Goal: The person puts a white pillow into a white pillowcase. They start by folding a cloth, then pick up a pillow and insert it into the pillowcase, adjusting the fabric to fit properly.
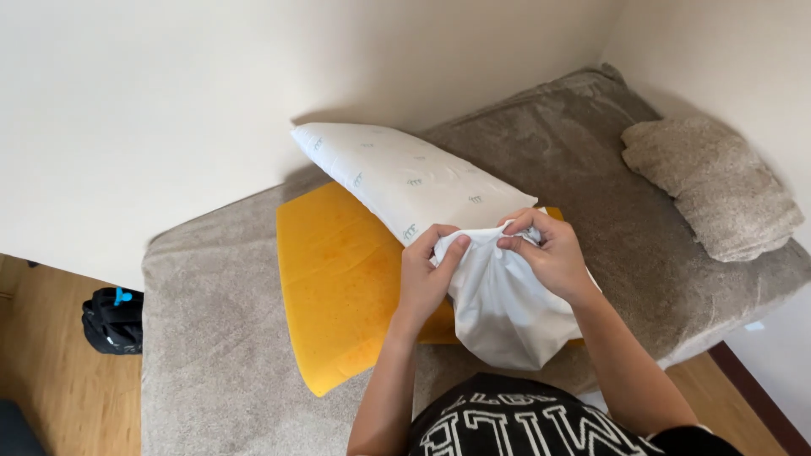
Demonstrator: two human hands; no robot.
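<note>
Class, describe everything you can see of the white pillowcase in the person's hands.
The white pillowcase is plain, thin, smooth-looking cloth, bunched and creased at its upper edge. The left hand and right hand pinch that edge at the near end of the white pillow. The rest hangs slack over the yellow foam pad.

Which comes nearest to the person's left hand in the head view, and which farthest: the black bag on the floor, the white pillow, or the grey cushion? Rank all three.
From the left hand:
1. White pillow: on the bed, just beyond the fingers.
2. Black bag: on the wooden floor, far left.
3. Grey cushion: by the wall, far right.
</note>
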